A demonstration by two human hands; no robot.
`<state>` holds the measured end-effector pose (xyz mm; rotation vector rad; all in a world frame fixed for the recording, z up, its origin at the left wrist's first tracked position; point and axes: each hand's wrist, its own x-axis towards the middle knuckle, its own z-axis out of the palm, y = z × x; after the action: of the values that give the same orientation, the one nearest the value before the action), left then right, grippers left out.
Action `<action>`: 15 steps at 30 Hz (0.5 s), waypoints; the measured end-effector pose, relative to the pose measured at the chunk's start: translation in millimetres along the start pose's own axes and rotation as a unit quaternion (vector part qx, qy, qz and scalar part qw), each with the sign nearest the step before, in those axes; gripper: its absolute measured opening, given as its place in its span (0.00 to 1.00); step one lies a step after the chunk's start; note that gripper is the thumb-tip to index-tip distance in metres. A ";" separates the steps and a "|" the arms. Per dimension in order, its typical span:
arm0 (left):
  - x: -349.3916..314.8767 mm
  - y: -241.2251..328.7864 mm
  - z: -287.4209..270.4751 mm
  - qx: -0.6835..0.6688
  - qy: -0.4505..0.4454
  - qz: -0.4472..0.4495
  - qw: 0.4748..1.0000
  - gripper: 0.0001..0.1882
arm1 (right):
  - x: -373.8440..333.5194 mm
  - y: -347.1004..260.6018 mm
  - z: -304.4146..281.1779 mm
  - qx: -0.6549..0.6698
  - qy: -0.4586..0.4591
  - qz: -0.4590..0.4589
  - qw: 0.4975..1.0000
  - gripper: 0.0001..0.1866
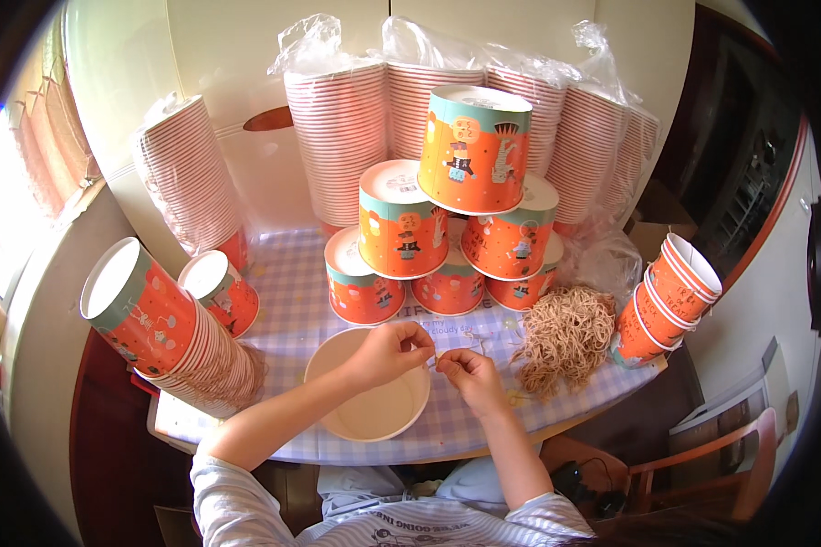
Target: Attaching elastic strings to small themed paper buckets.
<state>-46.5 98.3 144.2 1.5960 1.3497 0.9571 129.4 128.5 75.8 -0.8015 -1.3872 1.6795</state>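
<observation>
My left hand (388,354) is closed in a pinch above an open white paper tub (356,410), with its forearm crossing over the rim. To the right of the tub, my right hand (472,378) is also pinched, its fingertips close to the left ones. A tiny yellowish bit (438,357) shows at the right fingertips, too small to name. Whatever the left fingers hold is hidden. Beyond my right hand lies a tangled heap of tan strings (567,335). Right behind the tub, orange and green printed paper tubs (472,155) are stacked upside down as a pyramid.
Tall nested stacks of paper tubs (337,137) in clear plastic bags stand along the back. Another nested stack (169,324) leans at the left; a shorter one (670,296) tilts at the right edge. A checked cloth (283,264) covers the table. A wooden chair (702,465) stands lower right.
</observation>
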 end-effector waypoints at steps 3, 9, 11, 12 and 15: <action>1.3 -1.3 -1.0 -0.031 -0.013 -0.010 0.999 0.06 | -0.1 -0.4 0.1 0.021 -0.011 0.013 1.000 0.07; 1.8 0.2 3.7 -0.090 -0.083 -0.094 0.988 0.06 | -5.4 -8.3 -3.2 0.015 0.019 -0.033 0.999 0.07; -5.2 -4.4 -1.8 -0.070 -0.080 -0.089 0.990 0.07 | -5.8 -10.2 4.5 -0.012 0.019 -0.049 0.999 0.08; -8.3 -6.6 -4.4 -0.046 -0.079 -0.086 0.992 0.07 | -6.4 -11.6 8.6 -0.048 0.020 -0.066 0.996 0.08; -8.7 -1.6 -1.8 0.013 -0.075 -0.087 0.993 0.07 | -9.1 -11.3 5.6 -0.088 0.021 -0.097 0.991 0.07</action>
<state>-49.9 90.1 143.0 1.5097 1.3748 0.7051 131.0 118.9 87.8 -0.7679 -1.5468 1.3983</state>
